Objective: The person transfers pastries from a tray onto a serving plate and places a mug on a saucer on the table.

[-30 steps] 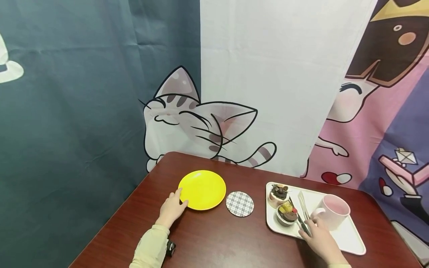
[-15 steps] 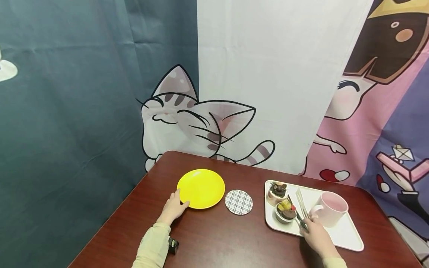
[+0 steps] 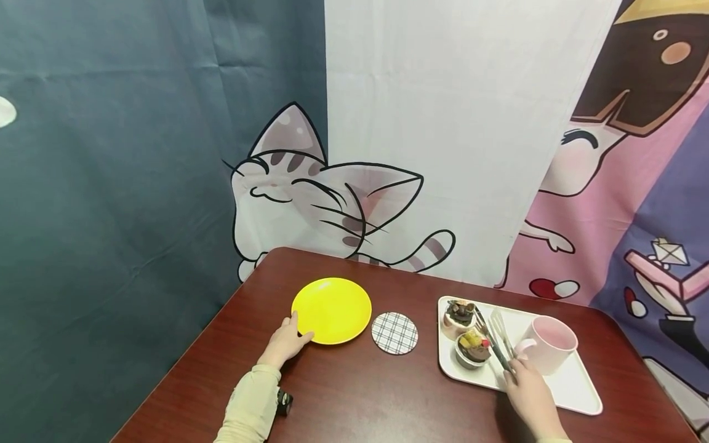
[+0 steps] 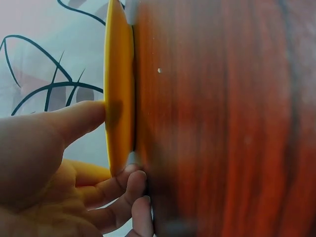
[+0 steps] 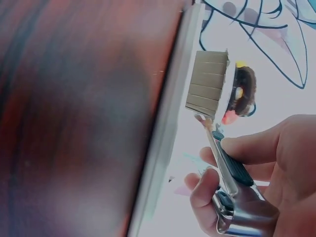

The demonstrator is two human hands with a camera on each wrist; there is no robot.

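Observation:
My left hand holds the near left rim of a yellow plate lying on the table. In the left wrist view, the thumb presses on the rim of the plate while other fingers curl at its edge close to the tabletop. My right hand grips metal tongs with dark grips over a white tray. The tongs' arms are spread and point away from me. Beside them sit a fruit-topped cupcake and a chocolate-topped one. In the right wrist view, fingers and thumb wrap the tongs.
On the tray's right part stands a pink mug, its handle close to my right hand. A round checked coaster lies between plate and tray. Curtains with a printed cat hang behind the brown table.
The right hand has shifted its grip on the tongs, whose arm near the cupcakes reaches farther toward the chocolate-topped one. The left hand stays at the plate's rim.

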